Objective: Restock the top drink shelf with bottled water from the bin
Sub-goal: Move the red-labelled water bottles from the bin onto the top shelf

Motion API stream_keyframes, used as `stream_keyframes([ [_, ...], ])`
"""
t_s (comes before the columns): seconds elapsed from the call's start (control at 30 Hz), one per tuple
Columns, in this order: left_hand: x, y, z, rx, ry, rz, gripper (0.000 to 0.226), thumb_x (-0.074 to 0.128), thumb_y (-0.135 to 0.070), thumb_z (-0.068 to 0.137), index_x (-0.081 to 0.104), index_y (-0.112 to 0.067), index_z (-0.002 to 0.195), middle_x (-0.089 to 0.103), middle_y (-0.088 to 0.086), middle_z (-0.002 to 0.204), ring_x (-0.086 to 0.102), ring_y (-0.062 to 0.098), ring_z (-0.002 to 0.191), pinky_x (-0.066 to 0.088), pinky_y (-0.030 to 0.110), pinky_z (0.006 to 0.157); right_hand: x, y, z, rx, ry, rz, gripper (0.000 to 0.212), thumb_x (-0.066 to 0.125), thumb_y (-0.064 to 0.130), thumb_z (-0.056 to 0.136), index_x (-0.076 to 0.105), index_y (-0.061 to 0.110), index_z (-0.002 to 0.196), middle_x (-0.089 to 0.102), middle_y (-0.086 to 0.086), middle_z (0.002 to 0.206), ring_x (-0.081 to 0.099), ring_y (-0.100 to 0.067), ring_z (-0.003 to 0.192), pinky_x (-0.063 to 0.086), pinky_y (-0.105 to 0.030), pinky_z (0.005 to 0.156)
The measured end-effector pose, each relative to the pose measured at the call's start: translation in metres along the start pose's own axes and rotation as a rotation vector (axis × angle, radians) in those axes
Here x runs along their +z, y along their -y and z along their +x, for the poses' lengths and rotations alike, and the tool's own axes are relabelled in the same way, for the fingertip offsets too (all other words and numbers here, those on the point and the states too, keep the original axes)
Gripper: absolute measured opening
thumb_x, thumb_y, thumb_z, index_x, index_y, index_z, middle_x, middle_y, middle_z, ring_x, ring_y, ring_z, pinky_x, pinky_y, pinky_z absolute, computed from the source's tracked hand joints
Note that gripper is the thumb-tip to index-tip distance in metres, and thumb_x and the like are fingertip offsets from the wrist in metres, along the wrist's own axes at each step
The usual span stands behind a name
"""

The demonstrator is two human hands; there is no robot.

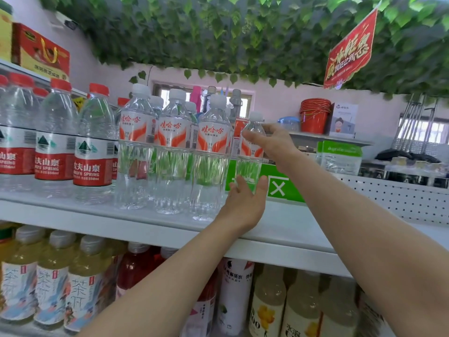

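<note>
A white-capped water bottle (249, 164) with an orange and white label stands upright at the right end of the bottle row on the top shelf (279, 222). My right hand (274, 142) grips its shoulder just below the cap. My left hand (245, 205) cups its base, fingers on the left and thumb on the right. To its left stand several matching white-capped bottles (173, 152), then red-capped bottles (91, 147) with red labels. The bin is out of view.
The white shelf surface runs on to the right of the held bottle, backed by a green sign (279, 188) and a perforated white panel (393, 198). The shelf below holds tea bottles (51, 283) and juice bottles (267, 302). Red buckets (314, 115) stand farther back.
</note>
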State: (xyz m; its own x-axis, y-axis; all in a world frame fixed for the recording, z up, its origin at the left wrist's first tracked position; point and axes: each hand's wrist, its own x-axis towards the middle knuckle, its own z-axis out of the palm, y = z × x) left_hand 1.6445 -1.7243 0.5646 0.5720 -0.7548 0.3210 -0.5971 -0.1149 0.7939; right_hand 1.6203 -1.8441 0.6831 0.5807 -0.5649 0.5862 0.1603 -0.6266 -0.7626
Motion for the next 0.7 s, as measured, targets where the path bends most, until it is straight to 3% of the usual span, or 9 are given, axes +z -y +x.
stream_keyframes([
  [0.2,-0.007,-0.002,-0.034,0.101,-0.029,0.004,0.088,0.015,-0.076,0.092,-0.005,-0.023,0.159,-0.009,0.000,0.167,-0.004,0.017,0.153,0.004,0.043,0.122,0.000,0.022,-0.025,0.074,0.004,-0.069,0.085,0.080,0.047,0.083,0.042,0.013,0.151,0.054,-0.011,0.146,0.054,-0.031,0.131,0.045,-0.054,0.111],
  [0.47,-0.053,-0.004,-0.121,0.193,-0.010,-0.048,0.079,0.020,-0.070,0.096,0.008,-0.024,0.160,0.005,-0.005,0.167,0.003,0.013,0.153,0.006,0.033,0.119,-0.001,0.074,-0.098,0.113,-0.062,-0.269,0.058,0.074,0.047,0.089,0.061,0.008,0.129,0.070,-0.011,0.117,0.067,-0.028,0.109,0.054,-0.048,0.100],
  [0.7,-0.133,0.003,-0.195,0.177,-0.186,0.078,0.077,0.024,-0.069,0.097,0.021,-0.021,0.158,0.019,0.005,0.165,0.017,0.025,0.151,0.016,0.045,0.121,0.016,0.132,-0.182,0.063,-0.043,-0.376,0.067,0.075,0.045,0.090,0.051,0.016,0.146,0.055,-0.010,0.144,0.056,-0.028,0.127,0.047,-0.048,0.110],
])
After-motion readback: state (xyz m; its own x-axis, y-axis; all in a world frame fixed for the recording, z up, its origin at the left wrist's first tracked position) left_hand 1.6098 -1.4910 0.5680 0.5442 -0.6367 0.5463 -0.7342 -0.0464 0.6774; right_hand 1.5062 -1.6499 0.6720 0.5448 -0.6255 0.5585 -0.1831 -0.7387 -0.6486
